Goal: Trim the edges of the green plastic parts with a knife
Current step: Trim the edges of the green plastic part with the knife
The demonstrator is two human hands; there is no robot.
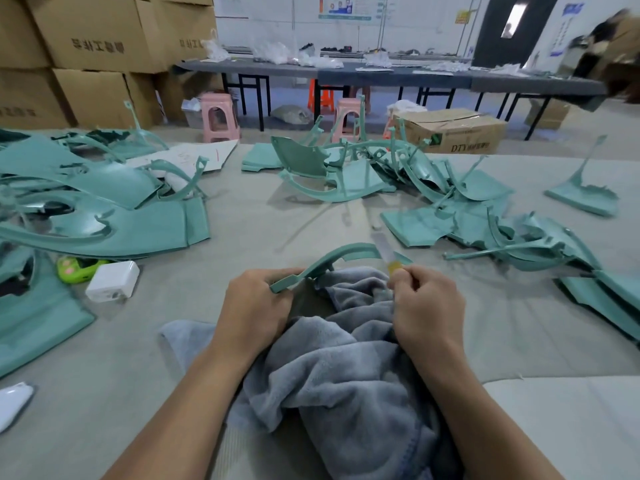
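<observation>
My left hand (258, 303) grips the near end of a curved green plastic part (332, 259) that arches up and to the right above a grey towel (346, 368). My right hand (424, 303) pinches a small knife (389, 254) with a yellow handle; its pale blade points up and touches the far right end of the green part. The blade is blurred.
Heaps of green plastic parts lie on the grey table at the left (104, 209), centre back (346, 174) and right (519, 237). A white box (112, 280) and a green toy (78, 268) sit left of my hands. Cardboard boxes, pink stools and long tables stand behind.
</observation>
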